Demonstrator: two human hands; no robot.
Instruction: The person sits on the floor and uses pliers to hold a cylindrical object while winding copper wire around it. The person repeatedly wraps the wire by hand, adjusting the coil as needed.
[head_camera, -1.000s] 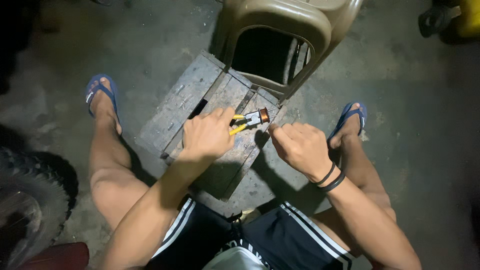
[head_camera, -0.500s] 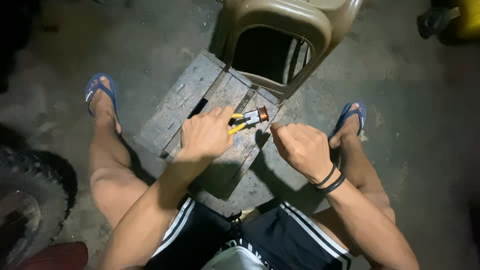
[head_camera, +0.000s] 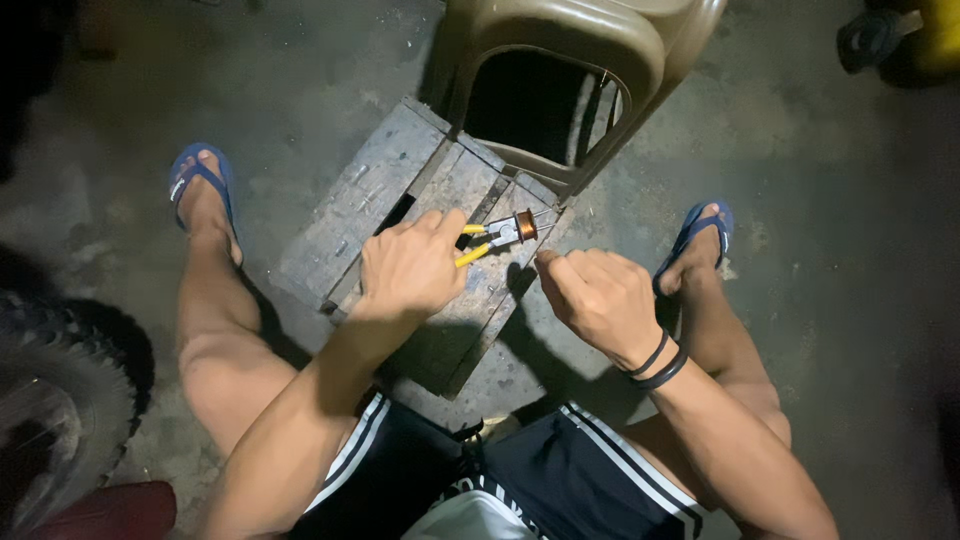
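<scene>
My left hand (head_camera: 410, 265) is closed around the yellow handles of a pair of pliers (head_camera: 487, 238), over a worn wooden pallet (head_camera: 370, 195). The pliers' jaws grip a small copper wire coil (head_camera: 525, 224). My right hand (head_camera: 600, 295) is a closed fist just right of the pallet's edge, with two black bands on its wrist; whether it pinches anything, such as a thin wire, I cannot tell. Both hands hover between my knees.
A tan plastic chair (head_camera: 570, 70) stands just beyond the pallet. My feet wear blue flip-flops at left (head_camera: 200, 180) and right (head_camera: 700, 235) on a concrete floor. A tyre (head_camera: 50, 400) lies at the lower left, a red object (head_camera: 110, 510) beside it.
Both hands stay nearly in place. The right fist has shifted slightly, and the pliers still hold the coil over the pallet.
</scene>
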